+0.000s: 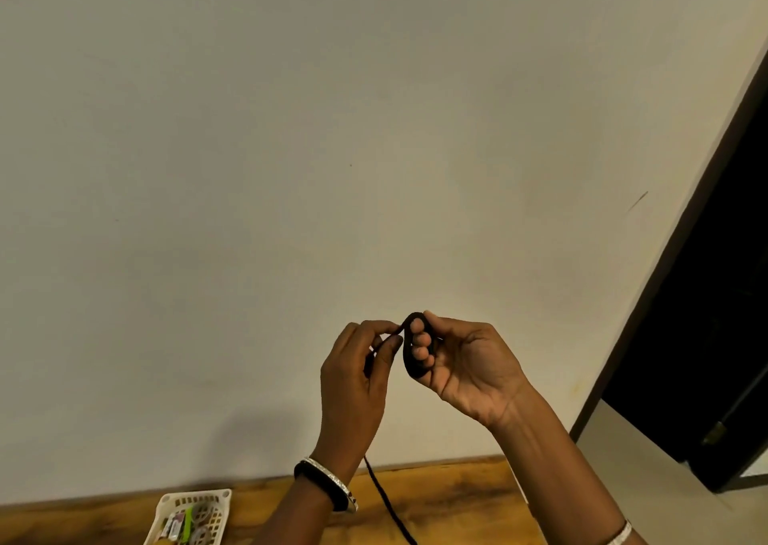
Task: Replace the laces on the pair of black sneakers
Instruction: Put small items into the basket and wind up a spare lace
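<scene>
A black shoelace (409, 359) is wound in a loop around the curled fingers of my right hand (465, 361), which is raised in front of the wall with its palm turned toward me. My left hand (359, 372) pinches the lace just left of that loop between thumb and fingertips. The loose end of the lace (386, 499) hangs down behind my left wrist and trails over the wooden table (457, 499). No sneakers are in view.
A white plastic basket (195, 517) with small items sits on the table at the lower left. A plain wall fills most of the view. A dark doorway (706, 316) stands at the right, beyond the table's right end.
</scene>
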Action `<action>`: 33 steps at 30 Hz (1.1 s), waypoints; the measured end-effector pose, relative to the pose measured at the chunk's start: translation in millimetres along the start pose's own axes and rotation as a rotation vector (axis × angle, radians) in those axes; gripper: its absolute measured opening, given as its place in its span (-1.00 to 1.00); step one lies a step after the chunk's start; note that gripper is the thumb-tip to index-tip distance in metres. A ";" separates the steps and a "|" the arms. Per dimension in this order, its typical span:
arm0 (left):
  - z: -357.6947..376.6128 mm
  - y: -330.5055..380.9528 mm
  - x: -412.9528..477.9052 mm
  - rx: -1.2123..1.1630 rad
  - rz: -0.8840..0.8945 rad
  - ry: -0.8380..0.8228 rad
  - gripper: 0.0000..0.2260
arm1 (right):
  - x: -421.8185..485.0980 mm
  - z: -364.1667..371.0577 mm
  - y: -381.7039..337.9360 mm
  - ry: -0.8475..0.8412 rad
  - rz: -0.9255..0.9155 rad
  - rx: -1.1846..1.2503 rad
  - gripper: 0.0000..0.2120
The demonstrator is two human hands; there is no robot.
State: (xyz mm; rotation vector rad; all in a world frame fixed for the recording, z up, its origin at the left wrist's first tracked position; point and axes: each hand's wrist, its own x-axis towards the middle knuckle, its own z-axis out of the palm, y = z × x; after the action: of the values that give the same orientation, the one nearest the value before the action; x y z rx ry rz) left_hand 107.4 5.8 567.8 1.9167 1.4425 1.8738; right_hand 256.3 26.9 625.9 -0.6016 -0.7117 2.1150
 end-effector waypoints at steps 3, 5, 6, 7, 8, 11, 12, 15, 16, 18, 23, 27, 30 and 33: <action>-0.3 -5.1 -0.6 0.046 0.017 0.006 -0.88 | -0.1 -1.4 -2.5 0.005 0.009 0.024 -0.81; 0.4 -8.0 -1.3 0.044 -0.008 -0.009 -0.89 | 0.9 -2.3 -2.1 -0.007 0.005 0.030 -0.81; 1.0 -8.0 -1.6 0.026 -0.035 -0.024 -0.89 | 1.6 -2.9 -1.0 -0.014 -0.004 0.029 -0.81; 2.0 -7.6 -1.8 0.003 -0.069 -0.046 -0.88 | 2.0 -3.3 0.1 -0.021 -0.023 0.023 -0.80; 2.9 -6.3 -2.0 -0.017 -0.104 -0.074 -0.87 | 2.4 -4.1 1.8 -0.022 -0.056 0.004 -0.79; 5.4 -3.6 -3.6 -0.092 -0.247 -0.153 -0.79 | 5.7 -5.9 8.4 -0.005 -0.228 -0.096 -0.76; 5.3 -3.1 -2.9 -0.126 -0.323 -0.179 -0.79 | 7.4 -6.3 10.8 -0.007 -0.293 -0.126 -0.74; 2.6 -2.6 0.4 -0.262 -0.547 -0.291 -0.85 | 11.9 -8.0 14.0 0.007 -0.467 -0.228 -0.67; 0.9 -2.3 0.8 -0.316 -0.600 -0.336 -0.85 | 12.8 -9.5 13.8 0.013 -0.510 -0.264 -0.63; -3.0 -0.8 2.3 -0.385 -0.670 -0.403 -0.82 | 13.8 -13.1 13.5 0.010 -0.568 -0.365 -0.57; -17.7 7.1 13.9 -0.449 -0.726 -0.430 -0.73 | 15.3 -29.6 20.7 0.015 -0.604 -0.847 -0.43; -30.5 10.5 26.2 -0.517 -0.747 -0.408 -0.69 | 15.3 -39.5 28.2 0.052 -0.659 -1.293 -0.37; -35.9 11.8 34.0 -0.649 -0.836 -0.357 -0.73 | 19.9 -42.6 36.2 0.071 -0.782 -1.538 -0.52; -36.6 11.6 37.2 -0.775 -0.968 -0.294 -0.76 | 25.0 -41.3 39.1 0.113 -0.897 -1.606 -0.76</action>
State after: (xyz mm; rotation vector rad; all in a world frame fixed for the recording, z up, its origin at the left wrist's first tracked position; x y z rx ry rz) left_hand 76.1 4.7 611.0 0.8273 1.0053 1.2867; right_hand 247.0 38.5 565.6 -0.8932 -2.0686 0.3582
